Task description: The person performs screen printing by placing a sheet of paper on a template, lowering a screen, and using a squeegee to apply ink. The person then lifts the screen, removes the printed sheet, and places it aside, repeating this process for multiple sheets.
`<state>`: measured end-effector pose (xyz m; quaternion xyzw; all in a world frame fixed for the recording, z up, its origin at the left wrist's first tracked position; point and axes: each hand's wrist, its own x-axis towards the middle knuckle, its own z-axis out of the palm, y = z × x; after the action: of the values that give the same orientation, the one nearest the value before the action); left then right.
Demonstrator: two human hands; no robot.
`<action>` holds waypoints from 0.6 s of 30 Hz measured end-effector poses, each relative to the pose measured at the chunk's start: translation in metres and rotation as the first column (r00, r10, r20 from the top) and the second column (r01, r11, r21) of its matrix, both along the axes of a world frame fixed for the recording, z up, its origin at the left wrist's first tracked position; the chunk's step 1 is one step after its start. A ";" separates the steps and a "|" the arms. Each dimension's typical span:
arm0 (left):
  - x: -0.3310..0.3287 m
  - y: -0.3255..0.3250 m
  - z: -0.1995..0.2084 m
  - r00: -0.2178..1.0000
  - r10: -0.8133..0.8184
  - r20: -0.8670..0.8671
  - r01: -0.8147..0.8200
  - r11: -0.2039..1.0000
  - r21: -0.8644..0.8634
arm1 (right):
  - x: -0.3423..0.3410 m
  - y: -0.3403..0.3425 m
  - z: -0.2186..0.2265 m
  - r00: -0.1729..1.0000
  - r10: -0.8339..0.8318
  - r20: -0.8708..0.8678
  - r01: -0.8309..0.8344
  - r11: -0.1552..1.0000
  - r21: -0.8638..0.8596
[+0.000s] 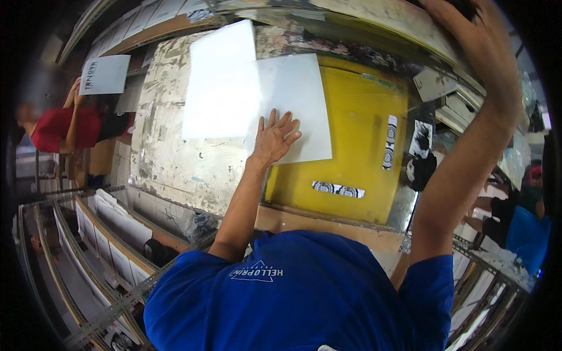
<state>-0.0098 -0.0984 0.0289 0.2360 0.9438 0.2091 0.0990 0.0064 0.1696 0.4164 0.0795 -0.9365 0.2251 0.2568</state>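
Observation:
My left hand lies flat with its fingers spread on a plain white sheet. That sheet overlaps a second, brighter white sheet to its left and the yellow board to its right. My right hand is raised at the upper right, over the end of a long pale frame edge. Its thumb and a finger stand apart, but the picture's edge cuts off the fingertips, so a grip cannot be made out. Two black-and-white printed strips lie on the yellow board.
The worktop is pale and paint-stained. Racks of boards stand at the lower left. A person in red at the left holds a printed pale sheet. Another person in blue is at the far right. A dark bundle sits beside the board.

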 end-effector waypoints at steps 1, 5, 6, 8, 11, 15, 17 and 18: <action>0.003 0.007 -0.008 0.998 -0.048 -0.027 0.048 0.999 0.023 | -0.002 0.004 -0.003 0.999 -0.006 -0.033 0.007 0.999 0.042; 0.010 0.049 -0.025 0.964 -0.245 -0.103 0.249 0.968 0.033 | -0.010 0.017 -0.015 0.982 0.001 -0.187 0.039 0.976 0.213; 0.010 0.063 -0.025 0.949 -0.293 -0.116 0.297 0.955 0.016 | -0.012 0.020 -0.017 0.971 0.033 -0.239 0.027 0.970 0.243; 0.012 0.087 -0.028 0.918 -0.380 -0.118 0.386 0.922 0.032 | -0.013 0.029 -0.018 0.943 0.168 -0.286 -0.087 0.958 0.274; 0.023 0.116 -0.024 0.867 -0.486 -0.109 0.492 0.870 0.035 | -0.005 0.034 0.004 0.973 0.222 -0.060 -0.221 0.975 0.015; 0.040 0.122 -0.022 0.863 -0.492 -0.115 0.500 0.865 0.053 | -0.005 0.036 0.003 0.961 0.268 -0.070 -0.269 0.963 -0.002; 0.044 0.120 -0.020 0.857 -0.507 -0.093 0.509 0.860 0.007 | -0.011 0.035 0.000 0.979 0.196 -0.064 -0.194 0.980 0.036; 0.046 0.117 -0.019 0.855 -0.512 -0.083 0.512 0.858 -0.019 | -0.021 0.033 -0.003 0.991 0.123 -0.059 -0.119 0.991 0.067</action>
<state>0.0363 0.0188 0.0101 0.4874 0.8500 0.1667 0.1104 -0.0142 0.2022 0.4131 0.1512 -0.9281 0.2079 0.2694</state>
